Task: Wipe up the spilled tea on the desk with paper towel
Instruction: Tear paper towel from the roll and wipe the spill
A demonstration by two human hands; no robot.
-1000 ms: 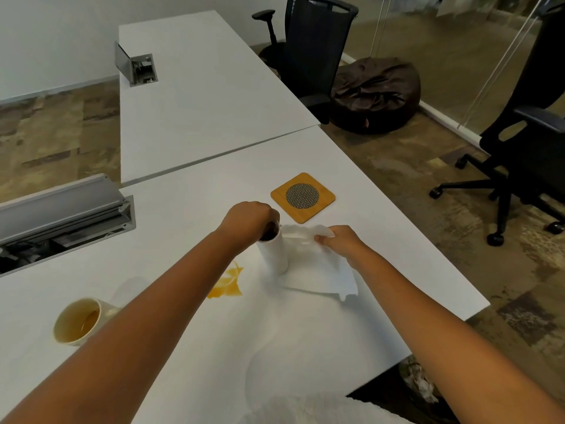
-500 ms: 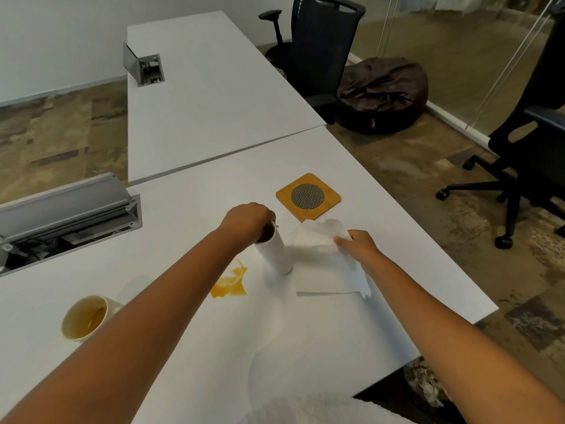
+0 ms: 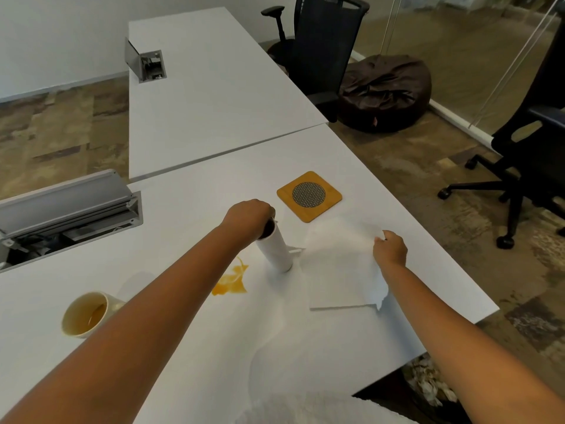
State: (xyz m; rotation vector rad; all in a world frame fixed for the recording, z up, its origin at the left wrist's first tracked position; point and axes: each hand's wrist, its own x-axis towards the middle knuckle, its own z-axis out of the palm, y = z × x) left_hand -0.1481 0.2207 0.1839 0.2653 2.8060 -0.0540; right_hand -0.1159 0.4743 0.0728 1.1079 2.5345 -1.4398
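The white paper towel roll (image 3: 275,249) is held upright by the closed left hand (image 3: 249,217) so a white paper sheet (image 3: 339,264), pinched by the right hand (image 3: 391,249), can be torn off. The orange spilled tea (image 3: 230,281) sits unwiped on the white desk (image 3: 189,316), just left of the roll.

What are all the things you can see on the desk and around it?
White desks: two, end to end.
Spilled tea puddle: one, amber, near desk, left of roll.
White paper towel roll: one, upright, near desk.
White paper towel sheet: one, pulled out right of roll.
Cream mug of tea: one, lower left.
Square bamboo coaster: one, behind sheet.
Grey cable trays: two, lids up.
Black office chairs: two, right side.
Brown beanbag: one, floor.
Left hand: atop roll.
Right hand: pinching sheet.
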